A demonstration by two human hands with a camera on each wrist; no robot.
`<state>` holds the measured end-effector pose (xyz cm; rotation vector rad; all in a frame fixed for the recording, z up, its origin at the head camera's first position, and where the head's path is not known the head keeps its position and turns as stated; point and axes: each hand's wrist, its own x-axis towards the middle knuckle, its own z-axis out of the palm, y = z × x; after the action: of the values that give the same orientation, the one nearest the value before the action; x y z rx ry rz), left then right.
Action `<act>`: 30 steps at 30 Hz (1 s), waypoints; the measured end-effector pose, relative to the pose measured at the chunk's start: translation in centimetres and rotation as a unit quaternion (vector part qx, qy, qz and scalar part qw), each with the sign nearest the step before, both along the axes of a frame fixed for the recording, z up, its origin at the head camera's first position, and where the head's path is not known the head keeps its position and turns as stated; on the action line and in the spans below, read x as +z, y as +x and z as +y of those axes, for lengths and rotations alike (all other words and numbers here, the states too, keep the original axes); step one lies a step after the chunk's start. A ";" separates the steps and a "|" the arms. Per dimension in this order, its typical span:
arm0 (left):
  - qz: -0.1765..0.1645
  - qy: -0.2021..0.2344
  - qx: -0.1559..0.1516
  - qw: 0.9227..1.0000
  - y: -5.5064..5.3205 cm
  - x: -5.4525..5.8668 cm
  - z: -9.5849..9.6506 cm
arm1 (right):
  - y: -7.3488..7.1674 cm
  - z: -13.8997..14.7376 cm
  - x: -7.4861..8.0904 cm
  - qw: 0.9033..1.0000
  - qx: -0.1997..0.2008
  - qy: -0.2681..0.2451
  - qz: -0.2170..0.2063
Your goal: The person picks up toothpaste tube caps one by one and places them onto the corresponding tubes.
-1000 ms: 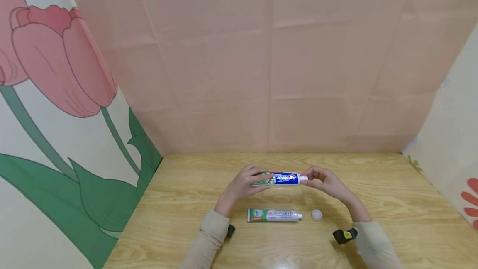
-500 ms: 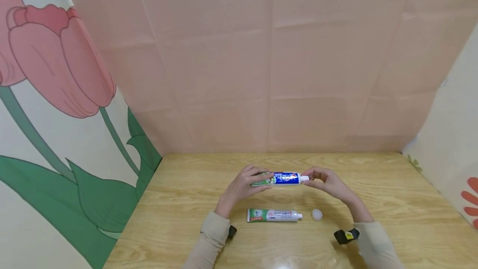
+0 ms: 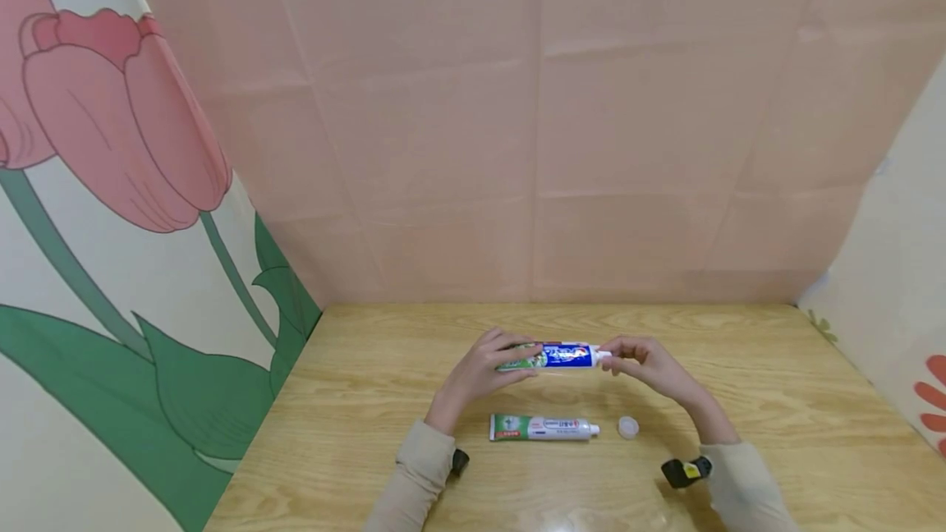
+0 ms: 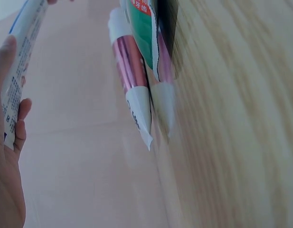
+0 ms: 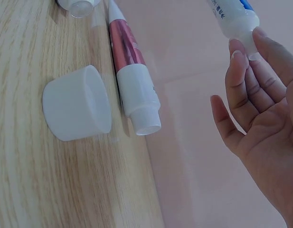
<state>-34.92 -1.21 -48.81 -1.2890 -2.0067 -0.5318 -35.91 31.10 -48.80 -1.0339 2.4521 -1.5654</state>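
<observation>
My left hand (image 3: 484, 366) holds a blue-and-green toothpaste tube (image 3: 567, 355) by its flat end, level above the table. At the other end, thumb and fingertips of my right hand (image 3: 654, 364) pinch the tube's small white tip (image 5: 245, 42). Nearer the front edge lies a green-and-white toothpaste tube (image 3: 547, 428), its white tip pointing right. Beside that tip stands a white round cap (image 3: 628, 428). A pink-and-white tube (image 5: 129, 57) lies on the table too; in the head view the held tube mostly hides it.
The wood-grain table (image 3: 369, 401) meets a pink cloth backdrop (image 3: 443, 146) at the back. A wall with painted tulips (image 3: 126, 121) borders the left side, and a pale wall (image 3: 902, 269) the right. Dark wrist cameras (image 3: 683, 472) sit below each wrist.
The tube stays in both hands at almost the same spot. The right fingers shift slightly on its tip. Nothing lying on the table has moved.
</observation>
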 end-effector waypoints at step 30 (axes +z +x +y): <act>0.014 0.019 -0.005 1.000 0.3 0.1 0.3 | 0.0 -0.6 -0.1 0.999 -0.009 0.030 0.024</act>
<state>-34.66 -0.91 -48.73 -1.2778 -1.9586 -0.5513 -35.94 30.50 -48.91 -1.0557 2.5288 -1.4799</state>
